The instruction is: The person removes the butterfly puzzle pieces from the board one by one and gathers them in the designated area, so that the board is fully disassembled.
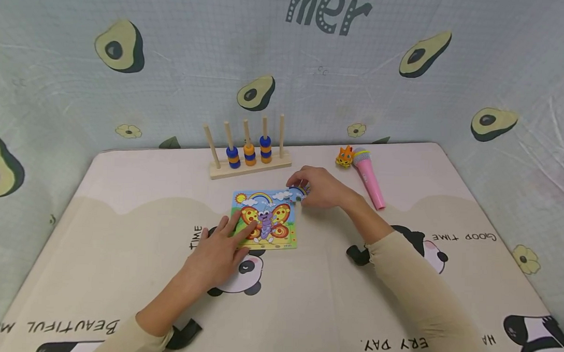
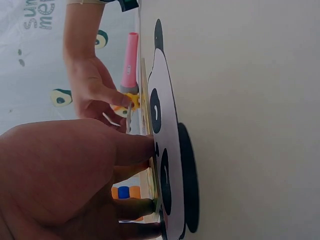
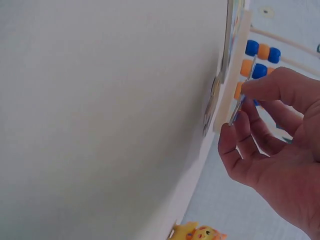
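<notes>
A square butterfly jigsaw puzzle (image 1: 264, 219) lies flat on the table, with a sun and rainbow along its far side. My left hand (image 1: 218, 254) is spread over its near left corner, fingertips resting on the picture. At the far right corner my right hand (image 1: 321, 187) pinches a thin puzzle piece (image 1: 298, 192) that shows a blue rainbow pattern. In the right wrist view this puzzle piece (image 3: 240, 102) is held on edge between thumb and fingers, raised off the table. Below it, a flat piece (image 3: 211, 106) lies beside the puzzle's edge.
Behind the puzzle stands a wooden peg rack (image 1: 251, 167) with blue and orange beads on three of its pegs. A pink toy microphone (image 1: 369, 179) and a small orange animal figure (image 1: 345, 157) lie at the back right. A panda-print cloth (image 1: 315, 301) covers the table.
</notes>
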`<state>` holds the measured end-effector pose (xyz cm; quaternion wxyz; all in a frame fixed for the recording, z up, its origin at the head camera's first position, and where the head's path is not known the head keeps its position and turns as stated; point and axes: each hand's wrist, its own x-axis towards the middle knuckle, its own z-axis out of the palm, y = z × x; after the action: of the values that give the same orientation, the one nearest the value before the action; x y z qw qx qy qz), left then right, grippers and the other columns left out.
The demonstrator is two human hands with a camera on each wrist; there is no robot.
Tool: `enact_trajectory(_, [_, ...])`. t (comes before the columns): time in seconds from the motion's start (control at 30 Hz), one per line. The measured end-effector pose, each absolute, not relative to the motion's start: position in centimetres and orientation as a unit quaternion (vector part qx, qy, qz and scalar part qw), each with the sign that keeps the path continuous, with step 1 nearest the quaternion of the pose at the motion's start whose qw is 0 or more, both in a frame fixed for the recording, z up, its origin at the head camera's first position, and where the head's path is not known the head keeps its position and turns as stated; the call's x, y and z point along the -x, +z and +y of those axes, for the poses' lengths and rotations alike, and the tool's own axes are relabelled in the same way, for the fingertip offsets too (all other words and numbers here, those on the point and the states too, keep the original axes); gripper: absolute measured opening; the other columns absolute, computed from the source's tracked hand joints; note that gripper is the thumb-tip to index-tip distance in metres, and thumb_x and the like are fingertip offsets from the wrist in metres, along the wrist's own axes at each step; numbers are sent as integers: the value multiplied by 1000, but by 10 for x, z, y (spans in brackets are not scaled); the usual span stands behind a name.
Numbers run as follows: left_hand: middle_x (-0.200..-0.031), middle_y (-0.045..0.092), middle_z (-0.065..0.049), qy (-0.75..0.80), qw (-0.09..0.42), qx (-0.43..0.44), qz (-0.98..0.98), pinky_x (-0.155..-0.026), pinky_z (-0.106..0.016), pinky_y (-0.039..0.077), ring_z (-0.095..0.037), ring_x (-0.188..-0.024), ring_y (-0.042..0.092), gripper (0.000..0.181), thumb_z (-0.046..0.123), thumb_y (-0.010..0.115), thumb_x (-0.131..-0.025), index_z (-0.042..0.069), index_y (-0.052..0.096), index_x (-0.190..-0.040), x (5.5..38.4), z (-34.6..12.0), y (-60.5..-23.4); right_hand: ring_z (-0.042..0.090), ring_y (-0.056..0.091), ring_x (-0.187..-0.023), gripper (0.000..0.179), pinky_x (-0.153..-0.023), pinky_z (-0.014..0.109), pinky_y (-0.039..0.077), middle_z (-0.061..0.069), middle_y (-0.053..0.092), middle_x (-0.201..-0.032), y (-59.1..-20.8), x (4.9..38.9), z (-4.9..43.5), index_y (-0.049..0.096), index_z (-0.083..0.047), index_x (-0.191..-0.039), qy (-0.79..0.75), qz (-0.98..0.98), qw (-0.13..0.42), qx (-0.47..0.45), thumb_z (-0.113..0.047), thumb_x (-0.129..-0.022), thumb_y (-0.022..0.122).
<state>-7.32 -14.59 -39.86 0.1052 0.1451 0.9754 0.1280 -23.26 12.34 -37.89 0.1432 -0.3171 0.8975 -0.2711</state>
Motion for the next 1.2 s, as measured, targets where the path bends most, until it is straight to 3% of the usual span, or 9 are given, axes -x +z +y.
enact_trajectory(0.5, [-171,26,-19,131,106,-145,975,-113,-79,29,-50,-153,31,59,31,62,-105,22,44,-160,73,-147,-398,28,63,-107,52,-90,41,52,9,69,-117,-379,239,152,75,-9,-123,-270,916,130,268,3,-73,70])
enact_trajectory(1.2, [-171,27,-19,131,98,-142,976,-113,-79,30,-50,-152,33,59,30,63,-104,21,46,-159,72,-146,-401,30,61,-108,48,-95,44,53,11,70,-116,-380,240,171,76,-7,-119,-250,934,130,221,7,-74,70])
